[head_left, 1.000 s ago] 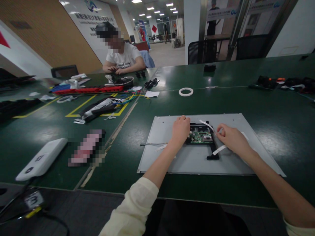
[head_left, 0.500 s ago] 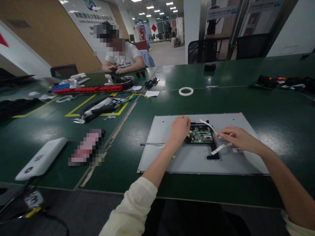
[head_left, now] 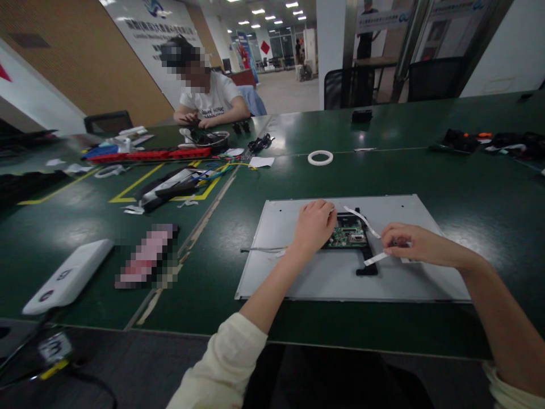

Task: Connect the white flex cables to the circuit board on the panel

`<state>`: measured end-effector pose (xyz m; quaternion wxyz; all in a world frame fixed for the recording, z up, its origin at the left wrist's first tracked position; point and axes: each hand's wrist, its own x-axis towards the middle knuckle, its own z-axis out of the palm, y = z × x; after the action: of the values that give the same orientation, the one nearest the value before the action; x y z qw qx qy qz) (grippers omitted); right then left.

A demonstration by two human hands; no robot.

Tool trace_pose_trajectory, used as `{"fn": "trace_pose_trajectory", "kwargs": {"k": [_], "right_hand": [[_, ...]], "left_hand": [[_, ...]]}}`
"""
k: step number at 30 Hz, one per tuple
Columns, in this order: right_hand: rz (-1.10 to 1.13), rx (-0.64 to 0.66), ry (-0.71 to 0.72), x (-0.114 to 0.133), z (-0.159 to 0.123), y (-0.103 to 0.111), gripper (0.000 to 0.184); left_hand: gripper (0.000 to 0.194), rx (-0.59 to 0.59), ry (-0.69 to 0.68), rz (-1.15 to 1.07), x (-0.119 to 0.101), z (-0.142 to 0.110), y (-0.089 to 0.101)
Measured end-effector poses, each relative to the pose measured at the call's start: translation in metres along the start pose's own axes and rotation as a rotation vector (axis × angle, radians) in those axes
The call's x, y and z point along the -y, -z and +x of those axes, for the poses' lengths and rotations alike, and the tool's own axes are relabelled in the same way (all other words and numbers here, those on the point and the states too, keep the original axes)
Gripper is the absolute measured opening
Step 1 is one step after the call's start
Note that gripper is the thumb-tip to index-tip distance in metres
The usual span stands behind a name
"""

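Observation:
A flat grey panel [head_left: 279, 227] lies on the table in front of me, with a black bracket [head_left: 369, 269] and a green circuit board [head_left: 349, 237] on its middle. My left hand [head_left: 315, 224] is closed over the upper left corner of the board, and its fingertips hide whatever they hold. Just right of the bracket, my right hand [head_left: 404, 243] pinches a thin white strip [head_left: 361, 218], which runs up towards the bracket's top. Another white strip end [head_left: 375, 259] emerges below that hand and reaches the bracket's lower arm. A thin grey cable [head_left: 264, 249] sticks out leftward.
A white roll of tape [head_left: 320, 158] lies beyond the panel. To the left are a blurred-out phone [head_left: 147, 255] and a white power bank [head_left: 70, 275]. Farther back are a black pouch [head_left: 170, 188], red strips [head_left: 170, 153], cables, and a seated person [head_left: 213, 96].
My left hand has shifted slightly right along the board's top. My right hand has moved a little right, and its fingers have curled more around the strip.

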<state>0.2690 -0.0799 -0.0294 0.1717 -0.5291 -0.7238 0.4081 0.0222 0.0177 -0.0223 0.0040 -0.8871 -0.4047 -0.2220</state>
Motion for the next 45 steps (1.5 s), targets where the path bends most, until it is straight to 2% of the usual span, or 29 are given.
{"fn": "trace_pose_trajectory", "kwargs": {"k": [6, 9, 12, 16, 19, 23, 26, 28, 32, 36, 39, 41, 45], "right_hand": [[0.028, 0.020, 0.028, 0.005, -0.002, 0.002, 0.028], [0.161, -0.010, 0.092, 0.013, -0.007, 0.005, 0.025], [0.312, -0.042, 0.086, 0.019, -0.009, 0.004, 0.024], [0.316, 0.036, 0.047, 0.026, -0.003, -0.006, 0.027], [0.343, 0.085, 0.046, 0.030, 0.003, -0.012, 0.028], [0.330, 0.071, -0.008, 0.032, 0.004, -0.011, 0.029], [0.294, 0.027, -0.110, 0.029, 0.002, -0.008, 0.031], [0.296, -0.005, -0.162, 0.027, 0.001, -0.007, 0.033], [0.351, -0.021, -0.161, 0.028, 0.001, -0.008, 0.031], [0.363, -0.016, -0.164, 0.030, 0.001, -0.008, 0.028], [0.378, -0.007, -0.187, 0.029, 0.002, -0.008, 0.028], [0.399, 0.004, -0.209, 0.026, 0.003, -0.009, 0.028], [0.440, 0.021, -0.272, 0.019, 0.005, -0.011, 0.028]], "left_hand": [[0.022, -0.012, -0.090, -0.064, -0.001, -0.001, -0.001], [0.023, -0.041, -0.167, -0.251, -0.003, -0.001, 0.002], [0.024, -0.040, -0.217, -0.515, -0.011, -0.001, 0.009], [0.031, 0.175, -0.211, -0.740, -0.022, -0.004, 0.019], [0.032, 0.346, -0.229, -0.716, -0.029, -0.009, 0.023], [0.028, 0.537, -0.251, -0.680, -0.036, -0.013, 0.025], [0.029, 0.679, -0.131, -0.776, -0.038, -0.015, 0.024], [0.033, 0.725, -0.035, -0.849, -0.038, -0.016, 0.022], [0.040, 0.728, 0.020, -0.875, -0.035, -0.015, 0.020], [0.026, 0.671, -0.070, -0.806, -0.029, -0.013, 0.022], [0.018, 0.697, -0.110, -0.764, -0.026, -0.010, 0.021], [0.018, 0.695, -0.118, -0.733, -0.025, -0.010, 0.020], [0.023, 0.610, -0.124, -0.592, -0.030, -0.013, 0.018]]}}
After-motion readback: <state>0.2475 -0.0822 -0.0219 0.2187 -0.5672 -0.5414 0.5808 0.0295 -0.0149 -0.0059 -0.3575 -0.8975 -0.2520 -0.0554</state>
